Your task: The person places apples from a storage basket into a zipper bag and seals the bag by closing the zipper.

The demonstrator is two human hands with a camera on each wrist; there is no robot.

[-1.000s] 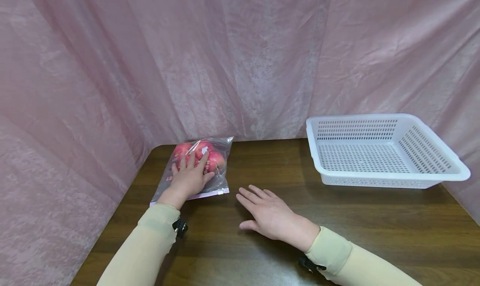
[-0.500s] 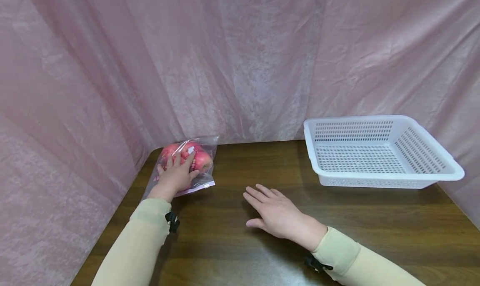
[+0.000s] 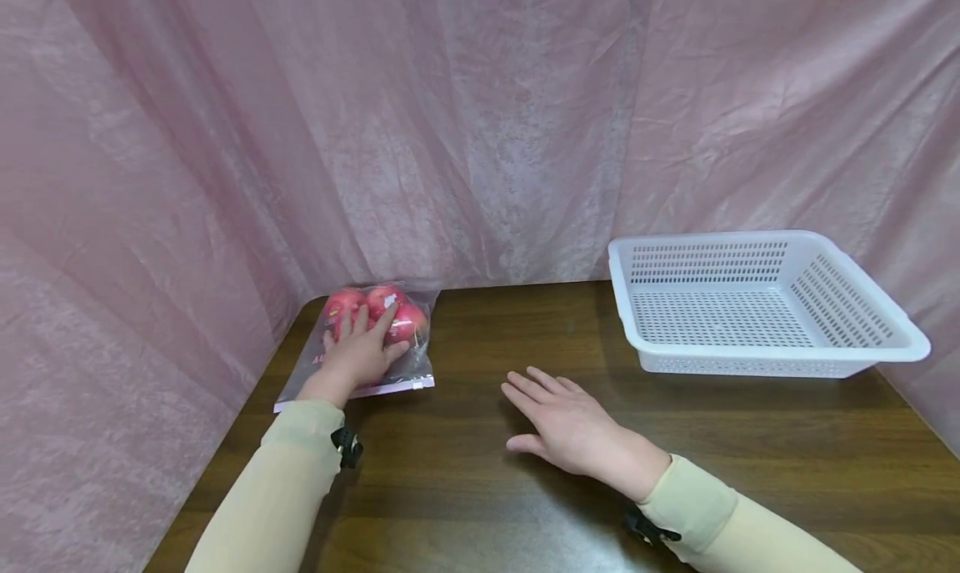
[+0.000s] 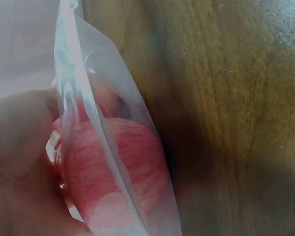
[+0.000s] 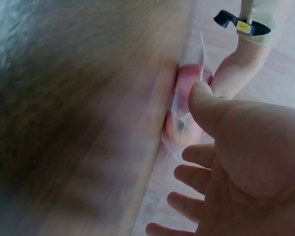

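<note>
A clear zip bag (image 3: 416, 369) of red apples (image 3: 409, 319) lies on the wooden table at the far left, its zip edge with a slider facing me. My left hand (image 3: 351, 361) rests on top of it, fingers spread and fairly straight over the fruit. Close up in the left wrist view, one striped apple (image 4: 123, 162) shows through the plastic beside the hand. Nothing is in my right hand (image 3: 576, 433), which hovers palm down over the middle of the table. In the right wrist view its fingers (image 5: 191, 179) are extended and apart from the bag.
At the back right stands a white perforated plastic basket (image 3: 750, 358) with nothing visible in it. A pink curtain (image 3: 480, 131) hangs behind the brown table (image 3: 480, 490) and along its left side.
Under my left hand the bag has shifted left along the table. Its zip edge, a little raised half a second ago, now lies flatter. My right hand has drifted slightly right.
</note>
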